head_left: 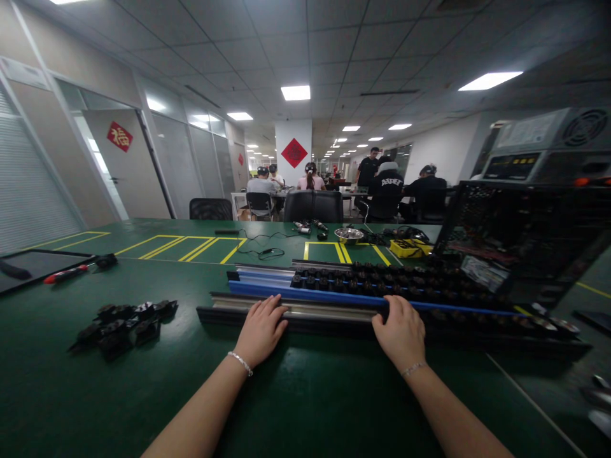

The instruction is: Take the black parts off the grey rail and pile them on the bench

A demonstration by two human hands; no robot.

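Note:
My left hand (264, 327) lies over a long black rail (329, 324), its fingers reaching across the top and the thumb on the near side. Further right along the same rail, my right hand (400, 331) grips it in a similar way. Between the hands the rail's bare silvery channel shows, while its right part carries several small dark pieces. Just behind it run blue rails (329, 297), with rows of small black pieces (324, 282) set along them. To the left, a loose pile of small black parts (124, 324) sits on the green table (305, 401).
An open computer case (520, 242) stands at the right. Toward the back are a metal bowl (349, 235), a yellow-and-black item (409, 247) and cables (271, 253). A red-handled tool (67, 273) and a dark flat panel (38, 267) lie left. Several people sit at tables beyond.

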